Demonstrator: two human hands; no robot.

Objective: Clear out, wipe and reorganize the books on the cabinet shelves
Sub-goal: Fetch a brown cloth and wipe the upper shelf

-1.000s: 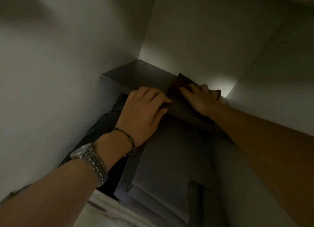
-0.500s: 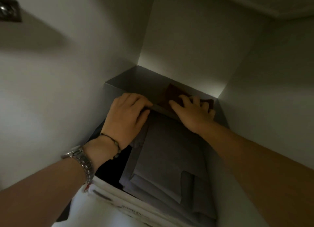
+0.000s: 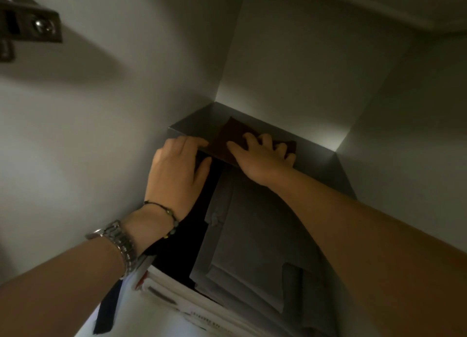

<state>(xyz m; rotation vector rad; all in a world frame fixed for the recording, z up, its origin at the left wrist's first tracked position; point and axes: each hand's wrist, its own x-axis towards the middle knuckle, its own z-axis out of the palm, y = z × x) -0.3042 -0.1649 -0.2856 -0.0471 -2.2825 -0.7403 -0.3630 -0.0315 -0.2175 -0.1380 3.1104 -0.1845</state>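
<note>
I look up into a dim white cabinet. A grey shelf [image 3: 197,124] crosses its back corner. A dark reddish-brown cloth [image 3: 231,137] lies on the shelf near the front edge. My right hand [image 3: 260,159] presses flat on the cloth with its fingers spread. Just to the left, my left hand [image 3: 177,167] holds the shelf's front edge, fingers on top and thumb underneath. A stack of white books or papers [image 3: 182,298] lies below, at the bottom of the view.
Under the shelf sit folded grey fabric [image 3: 257,235] and a black item [image 3: 187,235]. A metal door hinge [image 3: 30,28] is fixed to the left cabinet wall at the top left. White walls close in on both sides.
My right hand has slid the cloth a little to the left along the shelf, closer to my left hand. My left hand stays on the shelf edge. The view has tilted.
</note>
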